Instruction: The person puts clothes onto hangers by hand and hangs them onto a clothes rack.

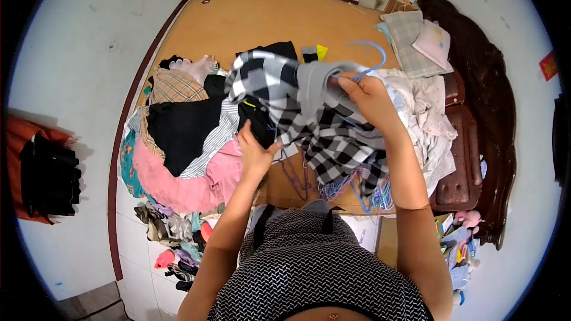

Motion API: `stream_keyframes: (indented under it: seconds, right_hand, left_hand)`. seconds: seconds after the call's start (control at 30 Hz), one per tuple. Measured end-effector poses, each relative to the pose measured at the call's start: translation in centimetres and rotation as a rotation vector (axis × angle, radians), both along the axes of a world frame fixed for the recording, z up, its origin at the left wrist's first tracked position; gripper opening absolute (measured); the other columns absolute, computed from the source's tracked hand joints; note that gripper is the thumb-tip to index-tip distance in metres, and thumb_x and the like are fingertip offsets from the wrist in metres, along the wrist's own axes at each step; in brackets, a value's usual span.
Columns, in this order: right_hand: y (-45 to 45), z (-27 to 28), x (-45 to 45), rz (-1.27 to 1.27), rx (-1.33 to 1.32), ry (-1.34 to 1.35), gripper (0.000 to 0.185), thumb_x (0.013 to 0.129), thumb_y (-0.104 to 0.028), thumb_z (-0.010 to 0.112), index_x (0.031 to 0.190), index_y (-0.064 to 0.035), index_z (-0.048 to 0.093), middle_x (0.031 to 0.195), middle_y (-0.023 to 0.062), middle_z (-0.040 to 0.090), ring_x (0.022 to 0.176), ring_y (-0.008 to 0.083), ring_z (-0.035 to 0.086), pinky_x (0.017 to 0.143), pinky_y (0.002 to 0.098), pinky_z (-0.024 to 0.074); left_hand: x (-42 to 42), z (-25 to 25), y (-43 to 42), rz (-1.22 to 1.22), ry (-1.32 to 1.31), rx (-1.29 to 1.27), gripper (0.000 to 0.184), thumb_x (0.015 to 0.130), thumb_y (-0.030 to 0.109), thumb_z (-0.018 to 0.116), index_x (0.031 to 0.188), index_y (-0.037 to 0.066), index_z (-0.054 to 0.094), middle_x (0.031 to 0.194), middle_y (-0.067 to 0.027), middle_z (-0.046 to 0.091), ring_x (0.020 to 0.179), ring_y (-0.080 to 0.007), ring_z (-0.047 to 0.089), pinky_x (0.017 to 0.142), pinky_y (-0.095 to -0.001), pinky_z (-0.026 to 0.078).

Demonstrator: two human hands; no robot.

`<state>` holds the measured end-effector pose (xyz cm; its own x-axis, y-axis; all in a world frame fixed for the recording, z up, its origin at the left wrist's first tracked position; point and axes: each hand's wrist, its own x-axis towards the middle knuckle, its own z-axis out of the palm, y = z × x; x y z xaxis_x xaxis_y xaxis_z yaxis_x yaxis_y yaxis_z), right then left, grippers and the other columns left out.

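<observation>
Checked shirt [351,150]: raised over the bed [238,18].
Right hand [375,104]: fingers clenched on the blue hanger [383,56].
Left hand [256,153]: fingers spread; I can't tell whether they pinch cloth.
Loose hangers [336,191]: low-hanging fabric could snag them, I judge.

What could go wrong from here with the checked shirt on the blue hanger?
The checked shirt's lower part hangs over the loose hangers and might snag and drag some along.

It looks bunched around the blue hanger in the right hand, so it could slip off.

The left hand is close to the clothes pile and may disturb it.
</observation>
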<state>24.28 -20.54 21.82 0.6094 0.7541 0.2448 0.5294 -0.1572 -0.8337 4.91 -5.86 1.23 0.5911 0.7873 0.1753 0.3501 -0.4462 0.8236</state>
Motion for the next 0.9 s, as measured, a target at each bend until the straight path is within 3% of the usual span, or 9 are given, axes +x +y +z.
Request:
stream_keyframes:
  seconds: [0.17,0.23,0.3,0.37,0.47,0.57,0.73,0.83,0.9]
  right_hand:
    - [-2.2,2.8,-0.2,0.092,-0.038,0.187,0.021,0.091,-0.018,0.056,0.097,-0.0014,0.067,0.061,-0.0082,0.048,0.055,0.0027,0.038,0.048,0.0207,0.0287]
    - [-2.0,2.6,0.3,0.092,-0.056,0.226,0.023,0.091,-0.019,0.058,0.098,0.0009,0.066,0.062,-0.0078,0.048,0.053,0.0073,0.042,0.047,0.026,0.0339]
    - [-2.3,2.5,-0.3,0.102,-0.066,0.135,0.022,0.09,-0.017,0.057,0.096,0.0018,0.066,0.072,-0.0024,0.058,0.063,0.0064,0.047,0.056,0.0231,0.0377]
    - [-2.4,2.2,-0.1,0.126,-0.081,0.093,0.021,0.09,-0.016,0.056,0.095,0.0022,0.066,0.077,0.0003,0.062,0.067,0.006,0.049,0.061,0.0216,0.0395]
    - [-4.1,1.1,1.1,0.184,-0.124,0.163,0.021,0.088,-0.017,0.06,0.093,0.0023,0.067,0.085,0.0027,0.066,0.073,0.0089,0.053,0.068,0.0234,0.0423]
    - [-3.9,-0.3,2.4,0.369,-0.376,-0.055,0.021,0.085,-0.019,0.065,0.085,0.0014,0.068,0.077,0.0061,0.066,0.071,0.0115,0.056,0.066,0.0262,0.0443]
    - [-0.1,-3.6,5.5,0.372,-0.74,0.132,0.021,0.085,-0.02,0.064,0.084,0.0006,0.067,0.069,0.0058,0.063,0.065,0.0106,0.055,0.06,0.0282,0.0443]
    - [2.8,-12.6,14.1,0.281,-0.748,-0.239,0.022,0.085,-0.021,0.063,0.083,0.0008,0.066,0.068,0.012,0.064,0.057,0.0168,0.053,0.056,0.0308,0.044]
    - [6.9,-9.8,15.0,0.135,-0.814,-0.395,0.03,0.084,-0.027,0.062,0.077,0.002,0.064,0.072,0.0192,0.062,0.062,0.0297,0.059,0.059,0.0391,0.0453]
  left_hand:
    - [1.8,-1.2,2.8,0.095,-0.001,0.062,0.104,0.059,0.027,0.084,0.133,-0.004,0.019,0.126,-0.0301,0.029,0.116,-0.0452,0.032,0.098,-0.0449,0.031]
    - [1.9,-0.4,3.2,0.162,0.015,0.253,0.086,0.064,0.033,0.081,0.126,-0.005,0.035,0.11,-0.0269,0.046,0.105,-0.0392,0.046,0.089,-0.0408,0.038]
    - [1.7,0.9,4.1,0.012,0.235,-0.259,0.058,0.073,0.036,0.076,0.108,-0.005,0.054,0.095,-0.0207,0.061,0.086,-0.0303,0.059,0.078,-0.0337,0.045]
    - [1.0,-1.1,4.1,0.066,0.254,-0.273,0.034,0.082,0.032,0.067,0.099,0.003,0.062,0.088,-0.0149,0.065,0.076,-0.0271,0.061,0.073,-0.0336,0.047]
    - [-0.8,-8.4,5.3,-0.195,0.036,0.292,0.029,0.081,0.027,0.067,0.099,0.004,0.062,0.095,-0.0126,0.064,0.088,-0.0283,0.058,0.079,-0.0379,0.045]
    - [-2.9,-7.0,3.6,-0.354,0.082,0.572,0.03,0.08,0.027,0.068,0.103,0.008,0.062,0.112,-0.0086,0.059,0.104,-0.0283,0.053,0.089,-0.0385,0.042]
    - [-6.8,-8.2,0.7,-0.53,0.534,-0.179,0.041,0.081,0.04,0.064,0.109,0.01,0.061,0.114,-0.0097,0.059,0.11,-0.0287,0.052,0.091,-0.0393,0.042]
    - [-7.2,-11.2,1.7,-0.619,0.684,-0.379,0.041,0.081,0.039,0.061,0.111,0.01,0.061,0.108,-0.0134,0.061,0.105,-0.0293,0.056,0.089,-0.0388,0.044]
    - [-7.3,-13.4,2.4,-0.657,0.696,-0.464,0.039,0.081,0.035,0.059,0.111,0.011,0.062,0.105,-0.0161,0.063,0.1,-0.0298,0.059,0.087,-0.0381,0.045]
